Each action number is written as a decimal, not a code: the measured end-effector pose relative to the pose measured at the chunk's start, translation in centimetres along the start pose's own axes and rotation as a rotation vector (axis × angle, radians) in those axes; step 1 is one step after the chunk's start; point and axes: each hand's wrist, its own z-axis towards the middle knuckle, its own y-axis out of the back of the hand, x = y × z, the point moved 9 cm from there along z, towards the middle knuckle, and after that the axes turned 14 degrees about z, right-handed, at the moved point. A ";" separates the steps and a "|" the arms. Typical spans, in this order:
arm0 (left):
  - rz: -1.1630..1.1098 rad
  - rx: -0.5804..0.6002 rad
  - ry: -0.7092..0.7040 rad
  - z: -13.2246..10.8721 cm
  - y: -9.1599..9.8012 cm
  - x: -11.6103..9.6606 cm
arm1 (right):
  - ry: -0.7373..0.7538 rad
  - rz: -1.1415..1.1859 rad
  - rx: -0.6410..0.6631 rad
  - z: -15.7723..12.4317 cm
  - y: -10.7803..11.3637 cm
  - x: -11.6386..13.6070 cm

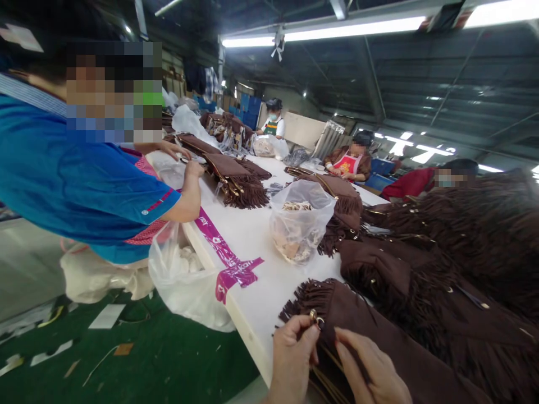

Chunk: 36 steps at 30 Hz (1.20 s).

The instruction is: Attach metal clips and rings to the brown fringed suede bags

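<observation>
At the lower middle of the head view, my left hand (295, 350) pinches a small gold-coloured metal clasp (314, 317) between thumb and fingers. A ring or hook shows at the clasp's end; its exact shape is too small to tell. My right hand (373, 367) is just to the right, fingers stretched toward the left hand with the tips slightly apart; I see nothing held in it. Under and beyond both hands lies a dark brown fringed bag (357, 314). Thin brown straps (330, 373) run below and between the hands.
More brown fringed bags (455, 292) are heaped on the right. A clear plastic bag (301, 224) of small parts stands on the white table (248, 303), near purple tape (236, 269). A co-worker in blue (105, 196) handles bags at left; others work farther back. A plastic sack (181, 280) hangs at the edge.
</observation>
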 end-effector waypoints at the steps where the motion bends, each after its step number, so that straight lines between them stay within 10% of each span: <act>1: -0.007 0.004 0.001 -0.1 0.0 -0.1 | -0.019 0.028 -0.015 1.2 -0.5 0.1; 21: 0.151 0.056 -0.079 0.4 0.3 0.2 | -0.103 0.246 -0.053 3.5 -2.9 -0.6; 36: 0.743 -0.080 -0.803 -2.3 1.4 -1.4 | -0.550 0.707 0.023 0.8 -3.0 -2.2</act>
